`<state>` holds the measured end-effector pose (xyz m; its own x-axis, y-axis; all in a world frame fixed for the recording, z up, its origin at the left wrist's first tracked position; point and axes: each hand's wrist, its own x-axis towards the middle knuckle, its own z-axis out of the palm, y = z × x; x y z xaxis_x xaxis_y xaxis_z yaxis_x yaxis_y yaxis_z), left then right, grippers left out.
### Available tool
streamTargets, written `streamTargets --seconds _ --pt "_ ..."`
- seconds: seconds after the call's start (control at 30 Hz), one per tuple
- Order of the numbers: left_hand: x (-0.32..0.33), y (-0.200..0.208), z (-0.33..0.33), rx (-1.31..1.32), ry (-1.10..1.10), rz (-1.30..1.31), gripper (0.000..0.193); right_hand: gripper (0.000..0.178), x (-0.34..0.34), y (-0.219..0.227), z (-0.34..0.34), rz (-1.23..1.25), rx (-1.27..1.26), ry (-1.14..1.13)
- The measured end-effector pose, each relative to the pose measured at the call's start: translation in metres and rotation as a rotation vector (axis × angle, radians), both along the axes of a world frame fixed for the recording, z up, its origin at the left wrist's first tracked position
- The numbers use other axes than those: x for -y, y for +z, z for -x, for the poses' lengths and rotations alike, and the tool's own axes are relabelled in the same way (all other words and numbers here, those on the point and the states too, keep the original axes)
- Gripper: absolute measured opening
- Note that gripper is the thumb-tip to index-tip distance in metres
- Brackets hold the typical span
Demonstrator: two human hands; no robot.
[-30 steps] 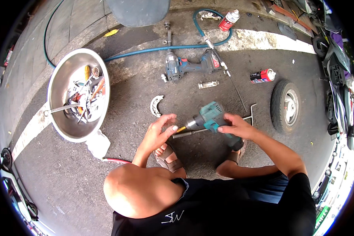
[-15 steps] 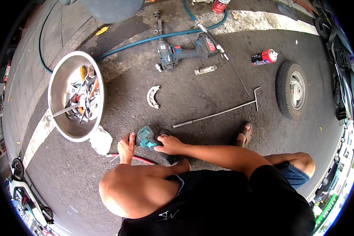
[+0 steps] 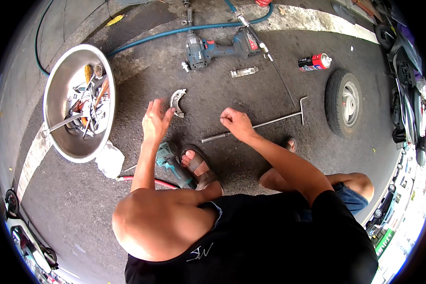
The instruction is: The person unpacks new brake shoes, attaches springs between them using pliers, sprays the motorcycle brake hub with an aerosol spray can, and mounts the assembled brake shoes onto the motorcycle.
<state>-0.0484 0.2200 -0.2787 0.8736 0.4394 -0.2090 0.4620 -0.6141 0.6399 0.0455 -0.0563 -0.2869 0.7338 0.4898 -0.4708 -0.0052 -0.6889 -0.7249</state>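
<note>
My left hand [image 3: 156, 122] is open, fingers apart, beside a crescent-shaped brake shoe [image 3: 176, 103] on the asphalt. Its thumb is close to the shoe's lower end; whether they touch I cannot tell. Further right, my right hand [image 3: 237, 125] hovers with its fingers curled together over the long T-handle wrench [image 3: 280, 119]. Anything between those fingertips is too small to make out. A teal cordless impact wrench [image 3: 168, 158] lies on the ground between my left forearm and my sandalled foot [image 3: 194, 162].
On the left a steel basin [image 3: 60, 90] holds several tools, with a plastic bag [image 3: 110, 160] and red hose [image 3: 152, 180] close by. Further out lie a dark-blue impact wrench [image 3: 198, 51], a metal bracket [image 3: 244, 72], a blue hose [image 3: 161, 33], a spray can [image 3: 314, 62] and a wheel [image 3: 335, 102].
Both hands have let go of the teal impact wrench, now on the ground by my foot. My left hand has moved forward to the brake shoe, my right hand forward and right.
</note>
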Motion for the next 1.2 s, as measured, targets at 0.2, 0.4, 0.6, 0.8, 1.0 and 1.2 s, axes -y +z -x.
streamTargets --seconds 0.2,0.4,0.6,0.8,1.0,1.2 --pt "0.016 -0.045 -0.031 0.003 -0.103 -0.154 0.051 0.017 0.001 -0.017 -0.008 0.297 0.504 0.443" --pt "0.028 -0.024 -0.012 -0.04 0.258 0.996 0.033 0.014 0.007 -0.019 -0.011 0.189 0.304 0.296" --pt "0.067 -0.011 0.022 -0.069 0.332 1.384 0.038 0.023 0.014 0.003 -0.028 -0.069 -0.19 0.138" --pt "0.078 -0.013 0.029 -0.055 0.39 1.36 0.022 0.03 0.012 0.012 -0.084 0.132 0.61 0.136" --pt "0.076 -0.014 0.025 0.019 0.473 1.423 0.02 0.035 -0.003 -0.008 -0.132 0.356 0.896 0.396" --pt "0.069 0.006 0.022 0.057 0.44 1.424 0.022 0.028 -0.014 0.01 -0.144 -0.021 -0.198 0.192"
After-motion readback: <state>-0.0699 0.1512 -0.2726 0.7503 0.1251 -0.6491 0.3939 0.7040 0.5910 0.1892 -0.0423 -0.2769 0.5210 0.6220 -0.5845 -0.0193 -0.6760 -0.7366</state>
